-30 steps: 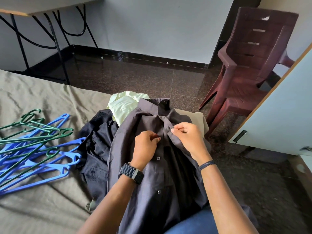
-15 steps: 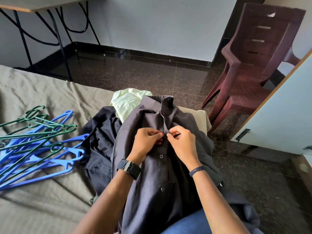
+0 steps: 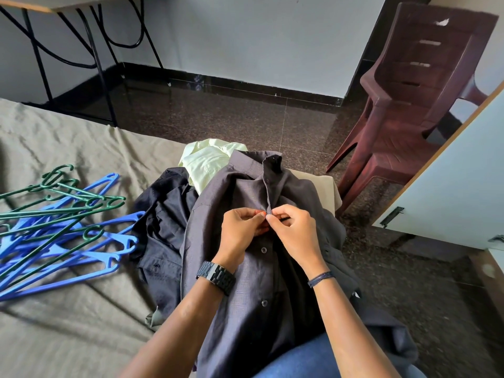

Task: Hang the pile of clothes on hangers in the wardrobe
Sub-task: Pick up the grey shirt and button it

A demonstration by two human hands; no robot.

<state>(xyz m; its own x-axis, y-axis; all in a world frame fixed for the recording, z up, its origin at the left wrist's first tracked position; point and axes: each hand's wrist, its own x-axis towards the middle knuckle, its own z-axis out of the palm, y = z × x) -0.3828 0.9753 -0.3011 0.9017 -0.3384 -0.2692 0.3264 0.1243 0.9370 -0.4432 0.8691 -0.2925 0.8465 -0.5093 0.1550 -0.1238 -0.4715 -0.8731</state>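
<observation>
A dark grey button-up shirt (image 3: 245, 290) lies across my lap and the bed's edge, collar pointing away. My left hand (image 3: 240, 233) and my right hand (image 3: 296, 236) meet at its front placket, each pinching the fabric at a button near the chest. Under and beside it lies a pile of clothes: a black shirt (image 3: 163, 222), a pale green garment (image 3: 207, 165) and a beige one (image 3: 324, 186). A heap of blue and green hangers (image 3: 60, 230) rests on the bed to the left. A wardrobe door (image 3: 450, 192) stands open at the right.
The olive bedsheet (image 3: 76, 317) covers the bed at the left. A maroon plastic chair (image 3: 409, 105) stands on the dark floor at the right, close to the wardrobe door. A black metal table frame (image 3: 92, 50) is at the back left.
My hands came together on the shirt's placket from slightly apart and now pinch it at a button. The shirt front has closed up below the collar.
</observation>
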